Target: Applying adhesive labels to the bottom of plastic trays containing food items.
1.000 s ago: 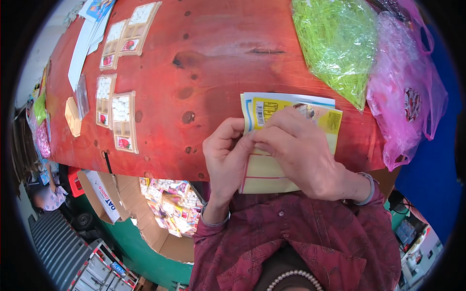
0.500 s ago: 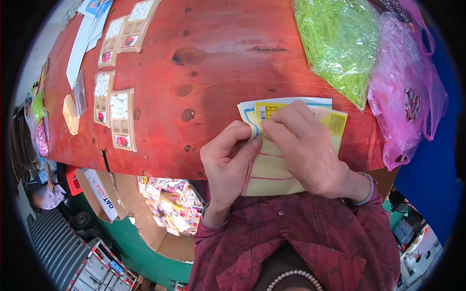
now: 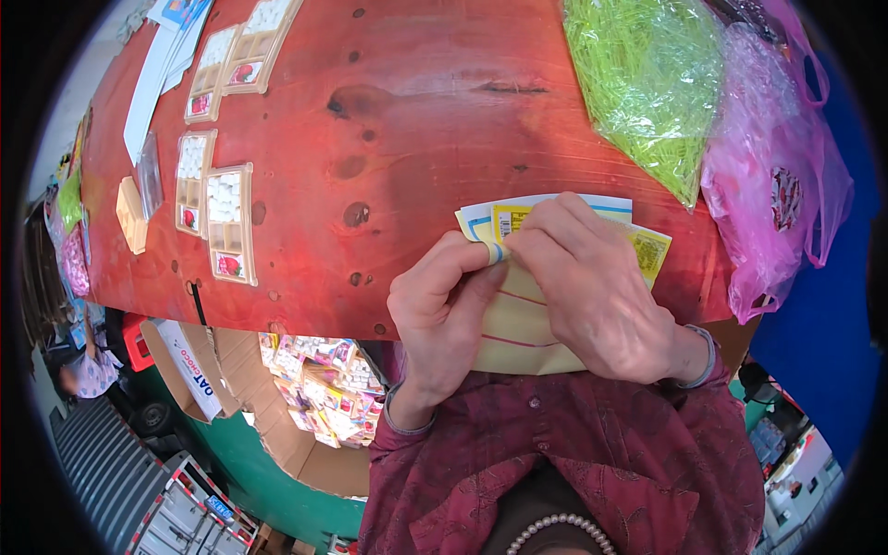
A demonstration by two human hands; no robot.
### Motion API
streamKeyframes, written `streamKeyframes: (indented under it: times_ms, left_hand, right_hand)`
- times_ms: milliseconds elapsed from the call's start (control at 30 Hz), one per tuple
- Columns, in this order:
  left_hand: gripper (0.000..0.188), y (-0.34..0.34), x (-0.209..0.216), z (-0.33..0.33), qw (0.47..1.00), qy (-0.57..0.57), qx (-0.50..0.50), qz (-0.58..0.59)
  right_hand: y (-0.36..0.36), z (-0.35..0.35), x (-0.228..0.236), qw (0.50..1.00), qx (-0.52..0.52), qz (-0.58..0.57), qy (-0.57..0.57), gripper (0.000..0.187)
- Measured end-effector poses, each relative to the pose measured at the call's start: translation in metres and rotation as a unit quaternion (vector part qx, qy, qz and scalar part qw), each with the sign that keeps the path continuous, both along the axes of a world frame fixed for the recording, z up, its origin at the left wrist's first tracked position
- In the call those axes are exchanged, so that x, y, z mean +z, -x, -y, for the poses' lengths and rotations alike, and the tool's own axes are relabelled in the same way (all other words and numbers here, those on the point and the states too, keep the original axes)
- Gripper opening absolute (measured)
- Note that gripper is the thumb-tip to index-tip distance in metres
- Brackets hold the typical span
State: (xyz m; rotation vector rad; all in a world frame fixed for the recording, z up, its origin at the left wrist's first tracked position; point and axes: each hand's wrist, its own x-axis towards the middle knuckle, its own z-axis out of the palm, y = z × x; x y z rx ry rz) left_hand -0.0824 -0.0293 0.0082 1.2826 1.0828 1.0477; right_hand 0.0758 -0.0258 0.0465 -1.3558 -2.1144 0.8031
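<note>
A layered stack of paper sheets (image 3: 525, 333), pale yellow with pink lines and with white, blue-edged and bright yellow printed layers, lies at the table's near edge and hangs partly over it. My left hand (image 3: 437, 310) pinches its curled left edge between thumb and fingers. Closed over the upper middle of the stack, my right hand (image 3: 597, 296) has its fingertips beside the left ones at the curl. Its fingers cover what exactly it grips. Behind it a yellow printed corner (image 3: 651, 252) sticks out to the right.
Several compartment trays (image 3: 229, 217) with white pieces stand on the red table (image 3: 416, 139) at left, near an empty tray (image 3: 132, 215) and white sheets (image 3: 159, 79). Green shreds in a clear bag (image 3: 647, 92) and a pink bag (image 3: 763, 166) lie right. Below left sits a carton (image 3: 301, 453) of packed trays.
Both hands have shifted slightly right. The right hand has turned a little over the stack, and the curled left edge is folded over more tightly between the fingertips.
</note>
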Motion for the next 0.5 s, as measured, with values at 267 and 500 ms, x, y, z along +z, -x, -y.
streamKeyframes:
  times_ms: [267, 500]
  left_hand:
    - [0.011, 0.0032, -0.0004, -0.0009, 1.0, 0.001, -0.007, 0.002]
    - [0.012, 0.0021, -0.001, -0.0021, 1.0, -0.002, -0.01, -0.009]
  right_hand:
    - [-0.0074, -0.0061, -0.0074, 0.999, 0.013, -0.026, 0.014, 0.022]
    - [-0.0005, -0.0025, -0.0043, 0.999, 0.016, 0.033, -0.02, 0.02]
